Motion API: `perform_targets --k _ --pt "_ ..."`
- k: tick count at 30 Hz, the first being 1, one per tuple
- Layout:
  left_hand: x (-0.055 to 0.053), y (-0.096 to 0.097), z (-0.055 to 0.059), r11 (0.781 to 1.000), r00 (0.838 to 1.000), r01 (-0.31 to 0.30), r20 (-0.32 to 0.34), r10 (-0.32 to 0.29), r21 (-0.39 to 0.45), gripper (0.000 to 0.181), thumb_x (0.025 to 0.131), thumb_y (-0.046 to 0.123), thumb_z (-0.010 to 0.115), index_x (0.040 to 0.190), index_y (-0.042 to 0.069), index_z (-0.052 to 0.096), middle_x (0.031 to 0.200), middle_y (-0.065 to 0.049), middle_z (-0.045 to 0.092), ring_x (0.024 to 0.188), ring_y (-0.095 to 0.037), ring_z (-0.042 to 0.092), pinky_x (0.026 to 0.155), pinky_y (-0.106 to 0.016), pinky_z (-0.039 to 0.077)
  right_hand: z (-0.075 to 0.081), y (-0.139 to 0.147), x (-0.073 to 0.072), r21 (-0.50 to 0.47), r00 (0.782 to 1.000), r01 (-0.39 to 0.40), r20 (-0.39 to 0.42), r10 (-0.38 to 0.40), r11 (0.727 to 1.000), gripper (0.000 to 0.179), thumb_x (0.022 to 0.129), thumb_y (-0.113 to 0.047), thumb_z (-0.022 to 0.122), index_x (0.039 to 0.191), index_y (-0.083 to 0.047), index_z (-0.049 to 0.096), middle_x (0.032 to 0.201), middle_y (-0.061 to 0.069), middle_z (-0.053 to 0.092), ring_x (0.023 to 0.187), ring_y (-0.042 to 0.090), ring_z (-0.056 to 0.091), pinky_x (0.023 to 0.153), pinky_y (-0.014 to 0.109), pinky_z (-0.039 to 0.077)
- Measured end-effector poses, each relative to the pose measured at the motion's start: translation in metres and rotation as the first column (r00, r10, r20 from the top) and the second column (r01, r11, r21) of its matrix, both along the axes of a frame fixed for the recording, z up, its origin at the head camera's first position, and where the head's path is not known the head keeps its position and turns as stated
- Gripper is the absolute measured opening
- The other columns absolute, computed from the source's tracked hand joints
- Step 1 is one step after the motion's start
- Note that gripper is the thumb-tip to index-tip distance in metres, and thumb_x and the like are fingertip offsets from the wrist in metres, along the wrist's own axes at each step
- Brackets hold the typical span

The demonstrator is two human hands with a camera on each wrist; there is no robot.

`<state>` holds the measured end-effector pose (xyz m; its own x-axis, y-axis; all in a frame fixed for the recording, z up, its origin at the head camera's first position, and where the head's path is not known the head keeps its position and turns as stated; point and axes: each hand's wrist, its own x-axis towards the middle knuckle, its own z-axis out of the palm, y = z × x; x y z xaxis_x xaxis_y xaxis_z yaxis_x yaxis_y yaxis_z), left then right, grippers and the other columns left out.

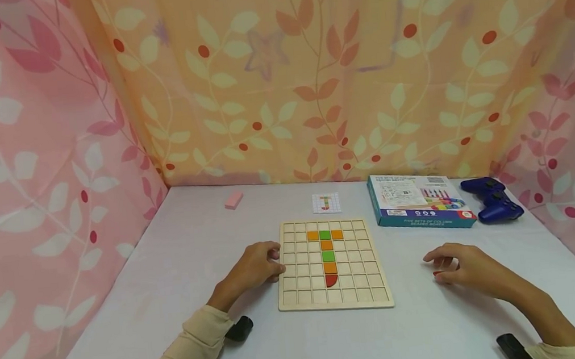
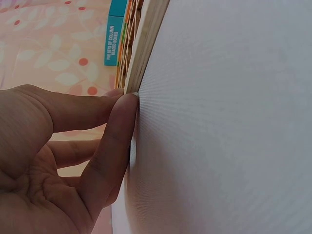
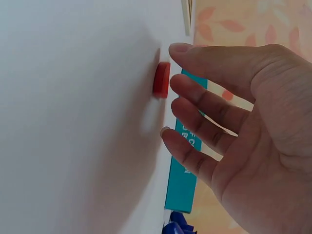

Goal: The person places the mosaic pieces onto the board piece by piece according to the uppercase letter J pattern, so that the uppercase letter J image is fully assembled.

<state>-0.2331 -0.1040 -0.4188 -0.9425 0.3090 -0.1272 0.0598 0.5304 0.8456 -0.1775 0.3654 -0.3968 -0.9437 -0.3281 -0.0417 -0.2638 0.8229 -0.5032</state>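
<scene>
A pale wooden grid board (image 1: 359, 296) lies on the table with orange and green square tiles (image 1: 328, 256) forming a bar and a column. A red rounded piece (image 1: 332, 280) sits at the column's lower end. At the board's left edge, my left hand (image 1: 256, 265) holds the rim with thumb and fingertips, seen closely in the left wrist view. My right hand (image 1: 472, 269) is low over the table right of the board, fingers loosely bent and apart from the thumb. Another red piece (image 3: 162, 80) lies on the table just beyond those fingertips.
Behind the board lies a small card (image 1: 326, 203) printed with a coloured grid pattern. A pink block (image 1: 234, 200) is at the back left. At the back right are a flat teal and white box (image 1: 423, 202) and a blue game controller (image 1: 495, 201). Patterned curtains (image 1: 284, 88) surround the table.
</scene>
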Motion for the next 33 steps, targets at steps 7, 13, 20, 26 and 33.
perform_targets --k 7,13,20,26,33 --pt "0.001 0.001 0.000 1.000 1.000 0.000 0.001 0.000 0.006 0.059 0.091 -0.001 0.077 0.146 -0.010 0.055 0.114 -0.013 0.064 0.078 -0.014 0.065 0.068 -0.027 0.061 -0.003 0.014 0.007 0.050 0.998 0.045 0.038 -0.047 0.998 0.038 0.087 -0.024 0.085 0.123 -0.015 0.076 0.108 -0.006 0.071 0.091 0.007 0.057 0.075 0.022 0.053" --pt "0.001 0.000 0.000 1.000 1.000 0.008 -0.005 -0.008 -0.006 0.058 0.092 -0.002 0.077 0.145 -0.010 0.055 0.113 -0.013 0.064 0.076 -0.014 0.066 0.066 -0.026 0.060 -0.005 0.021 0.011 0.048 0.999 0.044 0.023 -0.045 0.998 0.040 0.084 -0.023 0.087 0.122 -0.017 0.076 0.109 -0.006 0.071 0.091 0.005 0.057 0.074 0.022 0.052" --pt "-0.001 0.000 0.000 1.000 1.000 0.002 0.004 -0.002 0.000 0.058 0.092 -0.001 0.077 0.145 -0.009 0.055 0.113 -0.012 0.063 0.075 -0.014 0.066 0.067 -0.026 0.060 -0.006 0.020 0.010 0.036 1.000 0.012 -0.004 -0.012 0.999 0.033 0.087 -0.018 0.085 0.119 -0.023 0.078 0.111 -0.007 0.071 0.092 0.005 0.056 0.072 0.022 0.052" --pt "0.000 0.000 0.001 1.000 1.000 0.007 0.004 -0.007 0.011 0.058 0.092 -0.002 0.077 0.145 -0.010 0.055 0.113 -0.013 0.063 0.075 -0.014 0.065 0.067 -0.027 0.060 -0.003 0.019 0.009 0.040 0.999 0.027 0.034 -0.028 0.999 0.032 0.088 -0.019 0.084 0.120 -0.016 0.078 0.104 -0.005 0.068 0.088 0.006 0.054 0.071 0.022 0.052" --pt "-0.001 0.001 -0.001 1.000 1.000 -0.011 0.006 0.011 0.008 0.058 0.092 -0.002 0.077 0.145 -0.009 0.056 0.111 -0.011 0.063 0.075 -0.014 0.065 0.067 -0.028 0.061 -0.002 0.013 0.007 0.043 0.999 0.025 0.042 -0.027 0.999 0.035 0.089 -0.026 0.085 0.119 -0.010 0.079 0.099 -0.005 0.066 0.085 0.005 0.052 0.070 0.022 0.051"
